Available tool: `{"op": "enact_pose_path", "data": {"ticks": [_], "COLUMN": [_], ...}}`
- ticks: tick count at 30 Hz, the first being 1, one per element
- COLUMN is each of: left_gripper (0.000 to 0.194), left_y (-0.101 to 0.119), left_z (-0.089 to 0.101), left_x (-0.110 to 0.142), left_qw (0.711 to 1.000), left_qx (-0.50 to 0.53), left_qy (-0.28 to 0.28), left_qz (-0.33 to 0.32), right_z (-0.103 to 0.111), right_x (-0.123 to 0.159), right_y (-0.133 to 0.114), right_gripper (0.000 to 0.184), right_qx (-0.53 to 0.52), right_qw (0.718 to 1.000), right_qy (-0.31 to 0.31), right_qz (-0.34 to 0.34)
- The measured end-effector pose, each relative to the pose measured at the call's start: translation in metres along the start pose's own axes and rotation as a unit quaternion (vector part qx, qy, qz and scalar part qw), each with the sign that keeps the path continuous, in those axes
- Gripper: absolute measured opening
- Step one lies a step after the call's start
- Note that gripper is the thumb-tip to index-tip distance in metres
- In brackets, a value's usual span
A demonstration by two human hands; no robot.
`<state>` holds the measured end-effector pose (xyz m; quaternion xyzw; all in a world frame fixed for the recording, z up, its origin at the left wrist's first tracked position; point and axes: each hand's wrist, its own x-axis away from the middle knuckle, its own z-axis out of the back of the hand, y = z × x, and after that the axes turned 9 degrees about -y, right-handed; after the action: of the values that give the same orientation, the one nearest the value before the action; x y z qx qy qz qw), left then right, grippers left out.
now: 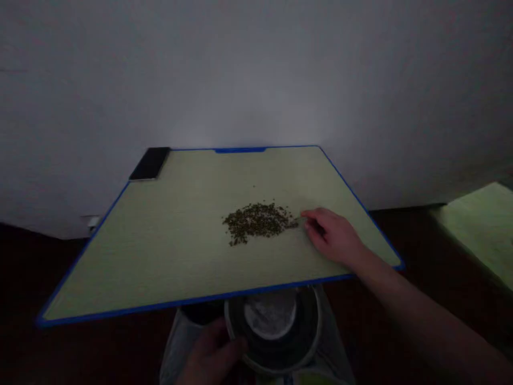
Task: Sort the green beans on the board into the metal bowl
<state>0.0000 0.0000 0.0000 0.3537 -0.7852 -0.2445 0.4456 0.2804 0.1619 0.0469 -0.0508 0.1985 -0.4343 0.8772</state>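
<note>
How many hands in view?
2. The right hand is on the blue-edged green board, beside a pile of greenish-brown crumbs. The left hand is below the board's near edge, at the rim of a round container. No others visible.

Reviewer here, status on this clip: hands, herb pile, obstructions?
Right hand on blue-edged board, fingers at right edge of dried herb pile. Left hand at rim of round dark container, below board. Black slab at board's far left corner.
</note>
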Motion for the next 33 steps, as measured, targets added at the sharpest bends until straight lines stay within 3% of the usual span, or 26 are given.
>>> {"op": "enact_pose_path", "data": {"ticks": [7,24,29,33], "left_gripper": [0.037,0.028,0.033,0.034], "left_y": [-0.002,0.004,0.003,0.004], "left_z": [-0.003,-0.013,-0.013,-0.014], "left_x": [0.003,0.006,0.007,0.006], "left_qw": [0.999,0.999,0.998,0.999], "left_qx": [-0.016,-0.002,-0.012,-0.002], "left_qy": [0.045,0.036,0.060,0.043], "left_qz": [0.005,-0.013,0.010,-0.001], "right_z": [0.001,-0.003,-0.003,-0.003], "right_x": [0.000,-0.002,-0.002,-0.004], "right_y": [-0.001,0.003,0.002,0.000], "right_gripper": [0.021,0.023,0.025,0.025], "right_qx": [-0.018,-0.039,-0.046,-0.044], "right_qw": [1.000,0.998,0.998,0.997], "right_qy": [0.003,-0.024,-0.029,-0.041], "right_qz": [0.012,0.037,0.036,0.040]}}
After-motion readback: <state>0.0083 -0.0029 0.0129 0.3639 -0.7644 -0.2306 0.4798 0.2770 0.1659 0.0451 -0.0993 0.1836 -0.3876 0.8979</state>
